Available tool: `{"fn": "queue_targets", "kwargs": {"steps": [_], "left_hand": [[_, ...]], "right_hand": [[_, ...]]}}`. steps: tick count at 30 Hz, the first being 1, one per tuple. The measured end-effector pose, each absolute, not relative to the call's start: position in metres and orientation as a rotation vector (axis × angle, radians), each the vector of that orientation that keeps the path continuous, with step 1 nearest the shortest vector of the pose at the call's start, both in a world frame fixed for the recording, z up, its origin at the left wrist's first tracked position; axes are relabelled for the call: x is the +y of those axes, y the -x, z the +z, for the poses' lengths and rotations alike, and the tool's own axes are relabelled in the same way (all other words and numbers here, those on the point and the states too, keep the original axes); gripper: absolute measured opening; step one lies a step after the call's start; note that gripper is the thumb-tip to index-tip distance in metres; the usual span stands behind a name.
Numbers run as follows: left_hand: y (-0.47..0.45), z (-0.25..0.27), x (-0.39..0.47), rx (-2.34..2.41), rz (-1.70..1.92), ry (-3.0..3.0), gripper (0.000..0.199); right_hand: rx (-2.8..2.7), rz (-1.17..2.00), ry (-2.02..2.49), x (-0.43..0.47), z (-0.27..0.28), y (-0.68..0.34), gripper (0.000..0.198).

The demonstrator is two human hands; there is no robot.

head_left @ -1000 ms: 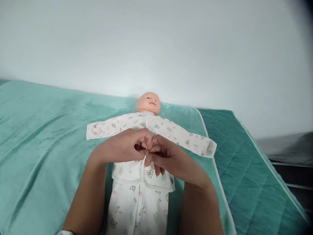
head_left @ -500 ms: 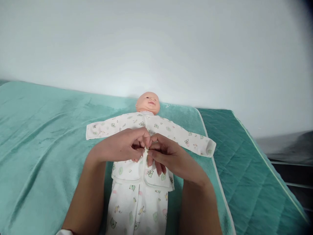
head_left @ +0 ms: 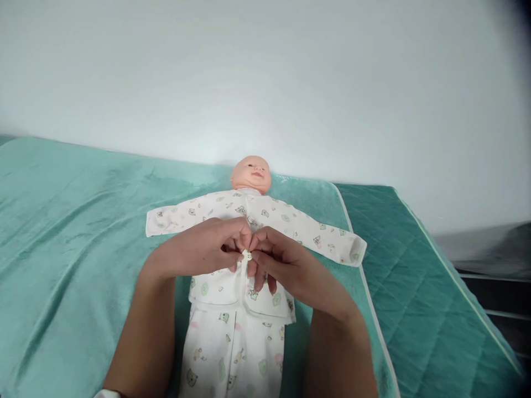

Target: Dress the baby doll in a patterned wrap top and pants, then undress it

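Note:
A baby doll (head_left: 250, 174) lies on its back, its head at the far side near the wall. It wears a white long-sleeved baby jacket (head_left: 215, 288) and matching trousers (head_left: 253, 354), both printed with small animals. At the middle of the jacket front, my left hand (head_left: 222, 243) pinches the fabric edge from the left. Opposite it, my right hand (head_left: 282, 257) pinches the same front opening, the fingertips of both hands nearly meeting. A small pale button (head_left: 247, 255) shows between the thumbs. Whether it is fastened I cannot tell.
Beneath the doll spreads a light green plush blanket (head_left: 74, 232) with a pale border. A darker quilted cover (head_left: 415, 276) lies under it on the right. A white wall (head_left: 265, 77) rises behind. Dark slats or bars (head_left: 493, 296) show at the far right.
My fingertips have shifted slightly at the jacket opening, and the button between my thumbs shows more fully. The doll and its clothes lie as before.

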State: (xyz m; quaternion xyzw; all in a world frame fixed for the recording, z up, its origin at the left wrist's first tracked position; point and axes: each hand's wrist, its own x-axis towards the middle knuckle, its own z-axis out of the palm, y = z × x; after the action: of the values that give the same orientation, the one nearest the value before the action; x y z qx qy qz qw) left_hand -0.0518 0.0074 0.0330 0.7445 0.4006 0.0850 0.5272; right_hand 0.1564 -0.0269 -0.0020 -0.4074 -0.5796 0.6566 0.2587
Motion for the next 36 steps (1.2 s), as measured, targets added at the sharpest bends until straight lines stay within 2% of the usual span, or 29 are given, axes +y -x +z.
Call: {"fn": "queue_targets", "kwargs": {"steps": [14, 25, 33, 36], "left_hand": [[0.0514, 0.0315, 0.0081, 1.014, 0.241, -1.864, 0.008], [0.0506, 0.0304, 0.0086, 0.992, 0.262, -1.873, 0.011], [0.0540, 0.0346, 0.0078, 1.011, 0.256, -1.880, 0.004], [0.0565, 0.0344, 0.0092, 1.030, 0.305, -1.897, 0.008]], "right_hand": [[-1.613, 1.738, 1.156, -0.0264, -0.0003, -0.1509, 0.012], [-1.660, 1.727, 1.172, -0.0279, -0.0005, -0.1524, 0.010], [-1.631, 1.794, 1.096, -0.0269, -0.0010, -0.1561, 0.010], [-1.607, 1.816, 1.056, -0.0264, -0.0003, -0.1584, 0.010]]}}
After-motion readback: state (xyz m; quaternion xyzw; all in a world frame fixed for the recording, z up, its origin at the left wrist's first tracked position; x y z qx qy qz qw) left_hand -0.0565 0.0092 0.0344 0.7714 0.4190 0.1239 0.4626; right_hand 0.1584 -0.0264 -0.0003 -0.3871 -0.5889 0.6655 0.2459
